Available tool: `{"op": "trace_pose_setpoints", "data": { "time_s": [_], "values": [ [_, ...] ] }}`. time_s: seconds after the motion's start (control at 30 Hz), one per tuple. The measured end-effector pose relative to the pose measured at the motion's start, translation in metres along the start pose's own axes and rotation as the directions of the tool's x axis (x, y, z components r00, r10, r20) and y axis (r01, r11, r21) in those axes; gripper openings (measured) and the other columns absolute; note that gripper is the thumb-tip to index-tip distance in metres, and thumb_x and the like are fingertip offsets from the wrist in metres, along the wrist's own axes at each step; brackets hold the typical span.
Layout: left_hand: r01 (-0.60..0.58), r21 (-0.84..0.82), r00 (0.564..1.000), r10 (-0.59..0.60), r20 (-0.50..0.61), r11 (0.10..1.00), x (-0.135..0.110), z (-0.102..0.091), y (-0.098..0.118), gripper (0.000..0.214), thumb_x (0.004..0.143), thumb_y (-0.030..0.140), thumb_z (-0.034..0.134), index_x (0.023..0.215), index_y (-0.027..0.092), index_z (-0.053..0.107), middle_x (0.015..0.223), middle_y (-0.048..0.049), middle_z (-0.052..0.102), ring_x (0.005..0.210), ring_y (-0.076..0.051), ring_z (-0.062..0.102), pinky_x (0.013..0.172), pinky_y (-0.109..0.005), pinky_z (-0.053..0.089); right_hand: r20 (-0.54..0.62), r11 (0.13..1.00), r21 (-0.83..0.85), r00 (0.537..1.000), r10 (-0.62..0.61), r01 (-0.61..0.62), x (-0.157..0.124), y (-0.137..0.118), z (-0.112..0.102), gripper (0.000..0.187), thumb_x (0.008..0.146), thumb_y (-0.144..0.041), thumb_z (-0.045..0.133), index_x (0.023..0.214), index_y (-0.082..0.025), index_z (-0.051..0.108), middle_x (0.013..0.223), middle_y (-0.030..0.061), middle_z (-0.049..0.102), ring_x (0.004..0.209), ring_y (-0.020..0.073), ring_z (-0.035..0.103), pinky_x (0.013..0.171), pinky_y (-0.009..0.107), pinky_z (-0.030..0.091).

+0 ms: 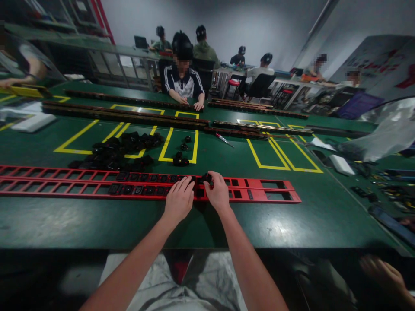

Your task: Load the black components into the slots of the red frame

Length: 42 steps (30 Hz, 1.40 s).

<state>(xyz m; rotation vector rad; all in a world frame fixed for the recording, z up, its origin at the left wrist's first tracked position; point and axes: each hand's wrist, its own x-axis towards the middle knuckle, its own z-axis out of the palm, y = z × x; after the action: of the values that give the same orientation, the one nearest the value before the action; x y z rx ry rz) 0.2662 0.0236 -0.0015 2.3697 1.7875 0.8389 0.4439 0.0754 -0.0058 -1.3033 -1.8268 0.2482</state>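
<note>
Two long red slotted frames point(65, 181) lie side by side across the green table point(292, 224) in front of me. Several slots near the middle hold small black socket modules point(142, 178). My left hand point(179, 199) rests on the frames with its fingers laid flat and together over the filled slots. My right hand point(216, 192) pinches a black socket module point(206, 177) over the upper frame. A loose pile of black modules point(123, 151) sits beyond the frames, with a few strays point(180, 160) to its right.
Long dark strips point(129, 116) lie across the far side of the table. A screwdriver point(223, 139) lies near them. A seated person point(183, 82) works opposite me, with others behind. White boxes and tools lie at the right point(343, 164). Another person's hand point(382, 272) shows bottom right.
</note>
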Motion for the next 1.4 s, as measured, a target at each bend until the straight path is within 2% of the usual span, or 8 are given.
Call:
{"op": "trace_pose_setpoints", "data": {
  "time_s": [0.37, 0.5, 0.67, 0.8, 1.17, 1.4],
  "values": [
    [-0.015, 0.008, 1.000, 0.015, -0.006, 1.000, 0.000, -0.001, -0.001, 0.044, 0.100, 0.022, 0.038, 0.137, 0.017, 0.062, 0.151, -0.0108, 0.055, 0.142, -0.027, 0.048, 0.119, -0.048, 0.039, -0.018, 0.989, 0.075, 0.992, -0.128, 0.129, 0.000, -0.003, -0.005, 0.021, 0.092, -0.020, 0.057, 0.111, -0.020, 0.065, 0.118, 0.0115, 0.068, 0.115, 0.0223, 0.063, 0.101, 0.039, 0.055],
    [-0.020, 0.026, 1.000, 0.021, -0.009, 0.999, 0.001, -0.001, -0.002, 0.045, 0.099, 0.018, 0.038, 0.136, 0.018, 0.063, 0.150, -0.0096, 0.056, 0.140, -0.027, 0.050, 0.118, -0.047, 0.040, -0.013, 0.984, 0.127, 0.992, -0.125, 0.125, -0.003, -0.008, -0.009, 0.019, 0.090, -0.018, 0.057, 0.107, -0.021, 0.066, 0.117, 0.0108, 0.069, 0.115, 0.0219, 0.063, 0.102, 0.039, 0.054],
    [-0.026, 0.041, 0.999, 0.027, -0.027, 0.999, 0.000, 0.000, -0.003, 0.044, 0.099, 0.018, 0.039, 0.135, 0.016, 0.064, 0.149, -0.0101, 0.057, 0.139, -0.027, 0.051, 0.117, -0.046, 0.041, -0.032, 0.980, 0.185, 0.997, -0.068, 0.073, -0.022, -0.011, -0.013, 0.019, 0.088, -0.018, 0.060, 0.106, -0.022, 0.066, 0.115, 0.0091, 0.070, 0.112, 0.0215, 0.065, 0.100, 0.039, 0.055],
    [-0.037, 0.052, 0.998, 0.040, -0.048, 0.998, 0.000, 0.000, -0.002, 0.042, 0.099, 0.018, 0.041, 0.134, 0.016, 0.064, 0.148, -0.0093, 0.058, 0.138, -0.027, 0.052, 0.115, -0.045, 0.043, -0.009, 0.977, 0.161, 0.990, -0.141, 0.140, -0.033, -0.011, -0.014, 0.020, 0.090, -0.020, 0.061, 0.109, -0.023, 0.065, 0.115, 0.0089, 0.071, 0.111, 0.0228, 0.066, 0.099, 0.041, 0.055],
    [-0.050, 0.072, 0.996, 0.055, -0.073, 0.996, -0.001, 0.001, -0.003, 0.041, 0.099, 0.017, 0.043, 0.134, 0.016, 0.065, 0.147, -0.0091, 0.059, 0.137, -0.026, 0.053, 0.115, -0.044, 0.044, 0.015, 0.952, 0.125, 0.959, -0.284, 0.280, -0.034, -0.015, -0.014, 0.023, 0.091, -0.015, 0.058, 0.112, -0.023, 0.064, 0.117, 0.0104, 0.070, 0.111, 0.0234, 0.065, 0.096, 0.043, 0.055],
    [-0.050, 0.058, 0.997, 0.053, -0.064, 0.997, -0.001, 0.000, -0.003, 0.041, 0.098, 0.017, 0.044, 0.134, 0.016, 0.064, 0.148, -0.0094, 0.058, 0.138, -0.026, 0.052, 0.116, -0.044, 0.043, 0.015, 0.952, 0.101, 0.956, -0.292, 0.289, -0.033, -0.015, -0.012, 0.023, 0.093, -0.015, 0.057, 0.113, -0.023, 0.065, 0.117, 0.0103, 0.070, 0.109, 0.0228, 0.065, 0.095, 0.043, 0.055]
  ]
}}
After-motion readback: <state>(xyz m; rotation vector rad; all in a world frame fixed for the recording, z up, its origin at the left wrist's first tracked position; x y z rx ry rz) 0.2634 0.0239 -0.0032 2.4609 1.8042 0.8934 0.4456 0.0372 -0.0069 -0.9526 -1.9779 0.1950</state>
